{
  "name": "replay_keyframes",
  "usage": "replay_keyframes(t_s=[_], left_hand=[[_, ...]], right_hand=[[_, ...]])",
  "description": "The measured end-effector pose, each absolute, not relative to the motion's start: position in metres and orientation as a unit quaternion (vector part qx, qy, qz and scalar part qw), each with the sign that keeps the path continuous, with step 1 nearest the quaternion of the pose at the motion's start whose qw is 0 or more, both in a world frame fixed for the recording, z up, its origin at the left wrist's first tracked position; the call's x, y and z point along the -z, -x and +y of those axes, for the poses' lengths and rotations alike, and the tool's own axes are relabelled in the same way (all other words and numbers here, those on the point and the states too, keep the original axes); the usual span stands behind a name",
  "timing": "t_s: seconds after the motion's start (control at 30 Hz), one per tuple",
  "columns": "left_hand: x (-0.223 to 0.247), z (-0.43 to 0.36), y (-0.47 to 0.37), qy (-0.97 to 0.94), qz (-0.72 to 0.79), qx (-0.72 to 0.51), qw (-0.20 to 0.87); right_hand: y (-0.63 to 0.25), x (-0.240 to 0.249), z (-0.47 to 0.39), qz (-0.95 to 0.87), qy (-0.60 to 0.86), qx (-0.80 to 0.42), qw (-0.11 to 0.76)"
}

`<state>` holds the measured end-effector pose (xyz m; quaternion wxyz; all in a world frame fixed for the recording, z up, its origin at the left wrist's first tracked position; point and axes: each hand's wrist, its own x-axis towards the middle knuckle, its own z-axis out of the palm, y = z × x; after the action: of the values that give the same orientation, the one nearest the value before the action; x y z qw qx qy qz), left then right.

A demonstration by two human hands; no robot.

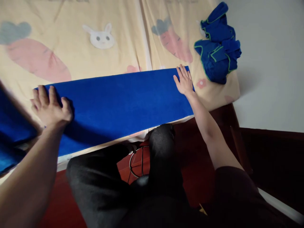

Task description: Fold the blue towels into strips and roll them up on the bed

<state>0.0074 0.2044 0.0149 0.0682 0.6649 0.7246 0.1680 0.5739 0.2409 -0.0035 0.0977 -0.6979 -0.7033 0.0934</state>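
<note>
A long blue cloth (125, 101) lies spread out on a cream bedsheet (128, 19) with carrot and rabbit prints, along its near edge. At the cloth's left end is my left hand (51, 107), palm down with its fingers apart, holding nothing. My right hand (184, 80) rests flat on the cloth's far right corner, fingers stretched out, also holding nothing. Between the two hands the cloth looks mostly smooth.
A crumpled pile of blue cloths with green edging (218, 53) lies at the back right, beside a pale wall (270, 63). More blue fabric (14, 117) is at the far left. Below are my dark-clad legs, a reddish floor (194, 158) and a round metal frame (136, 163).
</note>
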Motion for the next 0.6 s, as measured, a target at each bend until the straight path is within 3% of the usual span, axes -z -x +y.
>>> replay_keyframes(t_s=[0.17, 0.3, 0.43, 0.6], left_hand=[[-0.014, 0.203, 0.002, -0.674, 0.720, -0.154, 0.061], [-0.018, 0.216, -0.005, -0.712, 0.687, -0.140, 0.051], [-0.020, 0.233, -0.090, -0.791, 0.587, -0.149, 0.094], [0.013, 0.240, -0.192, -0.850, 0.476, -0.168, 0.153]], right_hand=[[-0.588, -0.003, 0.244, -0.676, 0.726, -0.080, 0.095], [-0.542, -0.021, 0.213, -0.726, 0.676, -0.062, 0.109], [-0.461, -0.019, 0.201, -0.790, 0.588, -0.116, 0.126], [-0.402, 0.008, 0.227, -0.804, 0.553, -0.161, 0.147]])
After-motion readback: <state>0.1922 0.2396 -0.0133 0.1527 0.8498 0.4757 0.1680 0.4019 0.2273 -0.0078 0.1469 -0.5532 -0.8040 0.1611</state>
